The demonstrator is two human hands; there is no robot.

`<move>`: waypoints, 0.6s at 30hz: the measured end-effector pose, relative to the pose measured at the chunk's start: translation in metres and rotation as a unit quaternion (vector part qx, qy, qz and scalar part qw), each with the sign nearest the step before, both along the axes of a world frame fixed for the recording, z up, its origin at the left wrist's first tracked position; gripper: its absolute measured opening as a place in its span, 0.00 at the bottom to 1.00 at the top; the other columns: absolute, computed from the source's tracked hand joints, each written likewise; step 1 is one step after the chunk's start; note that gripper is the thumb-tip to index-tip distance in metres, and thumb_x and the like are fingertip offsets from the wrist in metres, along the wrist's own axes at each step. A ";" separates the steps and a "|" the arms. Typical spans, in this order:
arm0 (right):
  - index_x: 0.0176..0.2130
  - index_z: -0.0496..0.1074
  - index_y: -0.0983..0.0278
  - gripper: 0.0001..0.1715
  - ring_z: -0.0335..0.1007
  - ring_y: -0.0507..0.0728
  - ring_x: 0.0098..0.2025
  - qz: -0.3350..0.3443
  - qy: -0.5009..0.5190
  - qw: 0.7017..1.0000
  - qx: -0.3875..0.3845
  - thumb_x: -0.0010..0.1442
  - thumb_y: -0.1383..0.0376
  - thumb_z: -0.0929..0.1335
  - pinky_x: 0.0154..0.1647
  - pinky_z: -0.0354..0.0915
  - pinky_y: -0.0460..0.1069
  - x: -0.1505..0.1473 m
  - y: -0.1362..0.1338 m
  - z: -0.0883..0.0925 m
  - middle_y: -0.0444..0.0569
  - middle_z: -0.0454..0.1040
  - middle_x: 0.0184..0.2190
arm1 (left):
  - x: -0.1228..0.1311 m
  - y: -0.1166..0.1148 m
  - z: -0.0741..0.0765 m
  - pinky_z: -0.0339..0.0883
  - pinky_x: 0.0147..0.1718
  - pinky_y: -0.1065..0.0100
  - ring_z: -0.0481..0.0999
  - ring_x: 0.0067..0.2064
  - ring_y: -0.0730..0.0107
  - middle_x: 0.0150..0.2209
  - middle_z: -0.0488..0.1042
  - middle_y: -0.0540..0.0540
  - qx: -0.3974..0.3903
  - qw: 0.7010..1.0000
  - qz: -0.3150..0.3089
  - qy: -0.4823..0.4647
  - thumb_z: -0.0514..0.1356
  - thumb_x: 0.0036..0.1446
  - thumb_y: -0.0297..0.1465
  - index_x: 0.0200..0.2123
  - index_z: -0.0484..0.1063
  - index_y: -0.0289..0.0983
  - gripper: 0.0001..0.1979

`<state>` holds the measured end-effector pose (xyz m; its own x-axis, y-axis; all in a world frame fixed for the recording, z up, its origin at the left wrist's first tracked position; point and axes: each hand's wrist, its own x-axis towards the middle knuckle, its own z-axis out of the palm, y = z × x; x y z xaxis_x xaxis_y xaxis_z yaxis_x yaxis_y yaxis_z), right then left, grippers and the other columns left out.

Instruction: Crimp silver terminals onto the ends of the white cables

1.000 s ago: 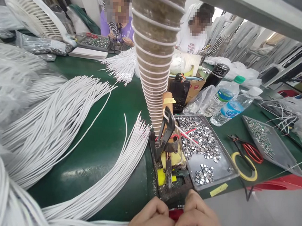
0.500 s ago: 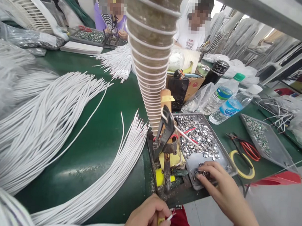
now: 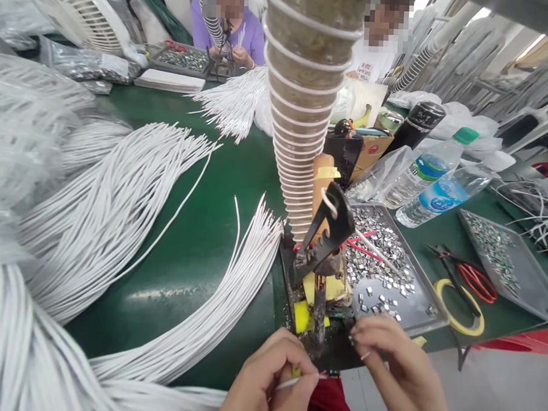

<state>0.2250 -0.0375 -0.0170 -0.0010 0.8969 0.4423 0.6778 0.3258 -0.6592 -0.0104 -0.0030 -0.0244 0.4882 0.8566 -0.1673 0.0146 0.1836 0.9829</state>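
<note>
My left hand [image 3: 270,378] is closed on a white cable [image 3: 287,383], its stripped end with thin red and white wires sticking out past the fingertips. To the right, my right hand [image 3: 398,362] is closed in a pinch near the front corner of the tray; a small dark or metallic bit shows at its fingertips, too small to name. Between and beyond the hands stands a grimy fixture [image 3: 319,316] with a black bracket [image 3: 332,223] and a wooden handle [image 3: 323,183]. Small metal connector shells [image 3: 381,246] lie in the grey tray [image 3: 426,315].
A ribbed hose [image 3: 305,110] comes down behind the fixture. Bundles of white cables [image 3: 215,306] cover the left side. Tape [image 3: 471,326], pliers [image 3: 467,293], a second tray [image 3: 534,271] and water bottles [image 3: 438,197] are at right. Two people sit across the table.
My right hand has left the tray, moving left and down toward my left hand, with its fingers now pinched. The left hand still holds the cable. The whole view has shifted slightly.
</note>
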 end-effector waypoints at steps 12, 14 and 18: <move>0.45 0.75 0.59 0.13 0.78 0.52 0.32 0.070 0.017 0.997 0.026 0.63 0.74 0.72 0.40 0.77 0.47 -0.032 -0.006 -0.004 0.45 0.79 0.34 | 0.006 0.002 0.015 0.67 0.43 0.70 0.76 0.38 0.68 0.40 0.80 0.47 -0.179 0.975 0.040 -0.125 0.70 0.62 0.30 0.32 0.76 0.38 0.08; 0.46 0.76 0.59 0.12 0.78 0.53 0.32 0.065 0.000 0.997 0.035 0.64 0.73 0.72 0.40 0.78 0.48 -0.031 -0.007 -0.006 0.45 0.78 0.34 | 0.007 0.002 0.017 0.67 0.43 0.71 0.77 0.38 0.69 0.37 0.80 0.48 -0.185 0.972 0.050 -0.134 0.72 0.60 0.29 0.31 0.76 0.37 0.09; 0.47 0.76 0.59 0.12 0.84 0.54 0.37 0.042 -0.043 0.996 0.064 0.66 0.74 0.70 0.40 0.80 0.47 -0.028 -0.012 -0.011 0.50 0.81 0.37 | 0.008 0.004 0.020 0.67 0.44 0.70 0.78 0.39 0.68 0.37 0.81 0.48 -0.194 0.969 0.062 -0.139 0.73 0.59 0.30 0.30 0.77 0.37 0.10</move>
<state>0.1966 -0.0498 -0.0278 -0.1158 0.8279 0.5488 0.6971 0.4613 -0.5488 -0.0021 0.0015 -0.0043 0.4571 0.8108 -0.3655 -0.2874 0.5235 0.8021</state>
